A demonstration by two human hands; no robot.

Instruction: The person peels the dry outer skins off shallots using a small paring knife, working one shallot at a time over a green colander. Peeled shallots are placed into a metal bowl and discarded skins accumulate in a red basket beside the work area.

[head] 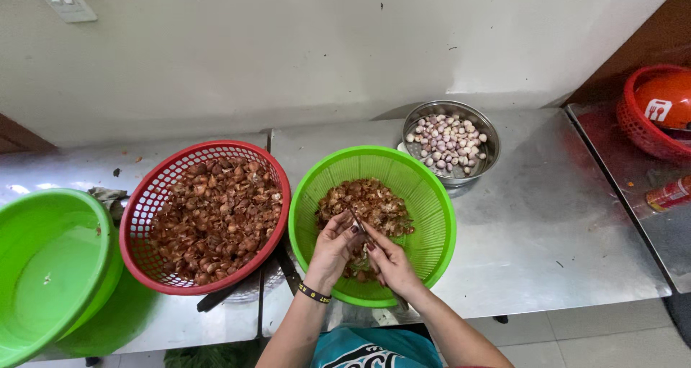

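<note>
Nearest you, your forearms rise from a teal garment (374, 350) into the green basket (432, 195). Farthest left sits a green basin (50, 267). Next comes the red basket (144, 202), heaped with brown shallots (216, 220). Your left hand (335, 242), a dark band on its wrist, pinches a small shallot (358, 231) over the green basket. Your right hand (389, 260) is clenched around a thin knife (358, 222), its blade touching that bulb above the brown skins (371, 202). Behind, to the right, a steel bowl (489, 148) holds peeled bulbs (446, 141). Far right stands another red basket (637, 127).
</note>
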